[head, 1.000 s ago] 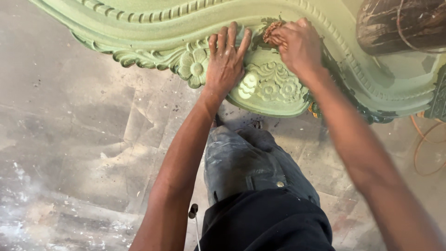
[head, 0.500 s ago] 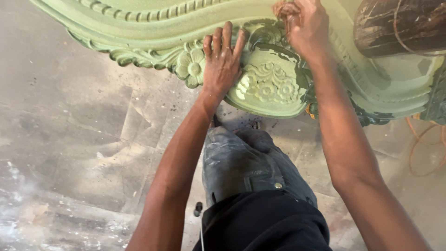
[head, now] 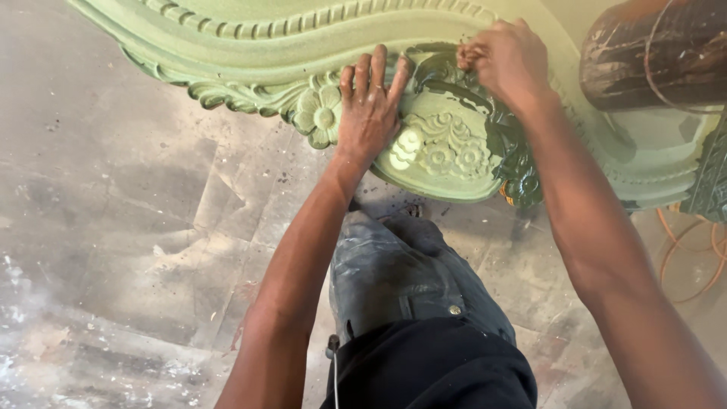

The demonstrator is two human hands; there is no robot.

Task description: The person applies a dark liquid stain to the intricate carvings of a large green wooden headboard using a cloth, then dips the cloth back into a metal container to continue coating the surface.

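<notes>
Left hand (head: pixel 371 113): flat and open on the green carving (head: pixel 447 148), bracing it
Right hand (head: pixel 507 60): fist closed on a small rubbing pad (head: pixel 466 54), pressing the darkened scrollwork

Both hands (head: pixel 369 113) on green carved panel (head: pixel 447 148)

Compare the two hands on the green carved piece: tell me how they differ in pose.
The left hand lies flat with fingers spread, palm down on the carved green panel beside the flower carving. The right hand is curled into a loose fist, fingers pinched on something too small to make out, at a darker carved patch. The left sits nearer the panel's lower edge; the right sits higher. Both are bare and touch the panel.
</notes>
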